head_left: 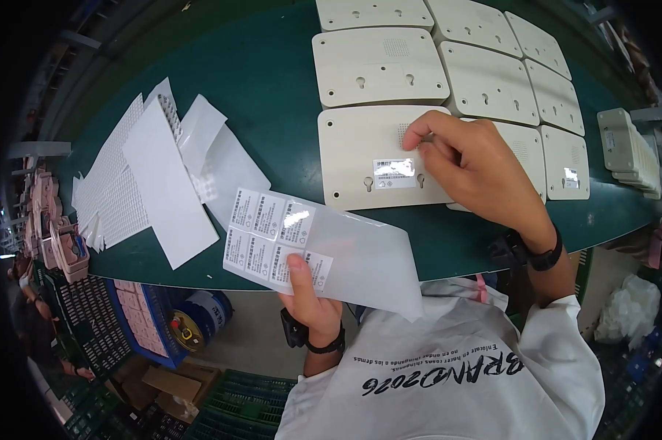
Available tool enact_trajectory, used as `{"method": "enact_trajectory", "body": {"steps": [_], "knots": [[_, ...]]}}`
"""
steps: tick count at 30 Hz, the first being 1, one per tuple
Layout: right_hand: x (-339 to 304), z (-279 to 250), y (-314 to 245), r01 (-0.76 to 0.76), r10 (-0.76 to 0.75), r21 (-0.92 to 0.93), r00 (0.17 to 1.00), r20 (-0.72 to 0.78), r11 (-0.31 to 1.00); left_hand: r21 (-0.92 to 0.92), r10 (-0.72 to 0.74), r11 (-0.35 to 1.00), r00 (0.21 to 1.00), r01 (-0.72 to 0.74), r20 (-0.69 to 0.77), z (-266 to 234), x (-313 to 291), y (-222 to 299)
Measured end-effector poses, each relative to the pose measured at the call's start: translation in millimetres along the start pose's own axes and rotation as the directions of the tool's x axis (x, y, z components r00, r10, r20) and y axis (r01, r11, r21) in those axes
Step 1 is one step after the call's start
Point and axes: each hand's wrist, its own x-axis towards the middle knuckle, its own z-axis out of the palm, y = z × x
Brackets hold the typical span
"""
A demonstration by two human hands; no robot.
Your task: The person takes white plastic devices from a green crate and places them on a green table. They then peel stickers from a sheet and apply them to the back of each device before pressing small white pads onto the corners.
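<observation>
Left hand (pixel 313 309) pinches label sheet (pixel 364 253); right hand (pixel 477 160) half-curled over labelled cream casing (pixel 357 136), grip unclear. Other casings (pixel 379 62) crowd beyond, loose papers (pixel 168 176) left. Sheet overhangs green table's (pixel 272 88) near edge; room between papers and casings.

1. the label sheet (pixel 364 249) is a glossy, pale, translucent strip with white, dark-printed labels in two rows on its left part; the rest is bare. it slants down to the right, held near its lower edge by the left hand (pixel 313 308), thumb on top.
2. the cream casing (pixel 353 139) is flat and rectangular with rounded corners, lying at the left end of the nearest row. the right hand (pixel 469 158) is bent over its grille; contact is unclear.
3. the single label (pixel 394 174) sits on that casing, between two keyhole slots.
</observation>
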Motion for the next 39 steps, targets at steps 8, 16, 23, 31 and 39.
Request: {"method": "enact_trajectory", "body": {"steps": [8, 16, 23, 31, 39], "knots": [[-19.8, 12.9, -15.8, 0.263, -0.32, -0.502, 0.947, -0.029, 0.824, 0.006, 0.02, 1.0, 0.999, -0.02, -0.044, 2.9, -0.8, -3.2], [-26.5, 14.9, -23.7, 0.421, -0.481, -0.403, 0.875, -0.056, 0.813, -0.04, -0.06, 0.997, 0.998, 0.06, 0.002, 8.2, -3.2, 7.9], [-50.4, 39.8, -41.9, 0.476, -0.498, -0.173, 0.859, -0.118, 0.862, 0.146, -0.019, 0.989, 0.982, -0.009, 0.189, 17.6, -19.2, 14.6], [-45.4, 45.5, -52.5, 0.562, -0.669, -0.434, 0.731, -0.137, 0.704, 0.156, -0.094, 0.983, 0.995, 0.096, -0.022, 34.7, -16.4, 4.7], [-53.0, 45.5, -57.1, 0.464, -0.528, -0.303, 0.831, -0.177, 0.832, 0.26, 0.082, 0.953, 0.956, -0.158, 0.281, 33.3, -11.3, 7.8]]}}
